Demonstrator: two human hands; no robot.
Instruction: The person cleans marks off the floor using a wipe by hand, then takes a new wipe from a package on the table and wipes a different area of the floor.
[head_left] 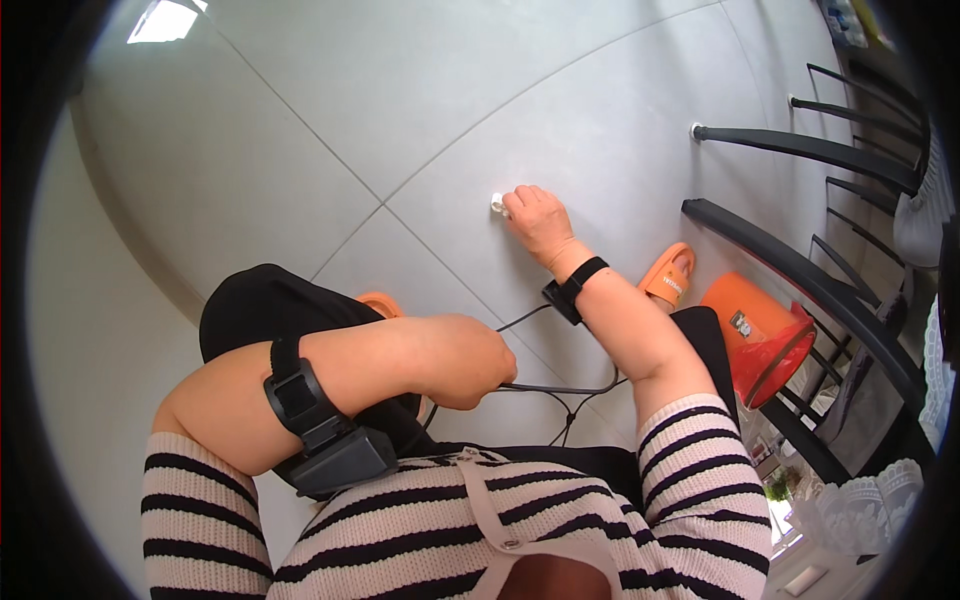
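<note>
My right hand reaches down to the grey tiled floor, its fingers closed on a small white crumpled piece that looks like tissue. Only one end of the white piece shows past my fingertips. My left hand is held in a fist in front of my body, over my lap. A black cable runs into the underside of that fist, where my fingers are mostly hidden. Each forearm wears a black strap with a dark box on it.
By my right foot stands an orange bin with a red bag liner. Black chair or table legs spread along the right side. I wear orange slippers. A wall edge curves along the left, and light glares off the floor at the upper left.
</note>
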